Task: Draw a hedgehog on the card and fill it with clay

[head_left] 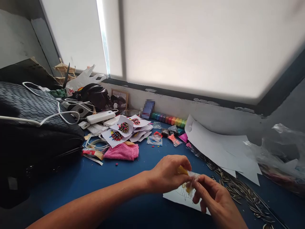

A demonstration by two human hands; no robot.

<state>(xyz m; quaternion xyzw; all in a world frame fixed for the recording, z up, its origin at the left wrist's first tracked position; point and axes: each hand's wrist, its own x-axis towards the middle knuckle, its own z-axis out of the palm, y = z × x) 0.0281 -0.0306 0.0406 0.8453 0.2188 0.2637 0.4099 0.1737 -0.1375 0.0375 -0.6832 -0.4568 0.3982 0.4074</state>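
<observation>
My left hand (169,174) and my right hand (215,195) meet at the lower right. Between their fingers is a small clear plastic packet (193,176) with a yellow lump that looks like modelling clay. The left fingers curl over the packet's far end, and the right thumb and fingers pinch its near end. Directly below them lies a white paper sheet (175,197) with a pencil drawing, partly hidden by the hands. Striped sunflower seeds (247,198) are strewn on the blue table (133,190) to the right of my right hand.
Small packets of coloured clay (154,140) lie beyond the hands. Papers with seed-decorated shapes (124,127) are piled left of them, by a pink cloth (122,151). A black woven bag (35,127) fills the left side. Large white sheets (219,146) and a plastic bag (281,149) occupy the right.
</observation>
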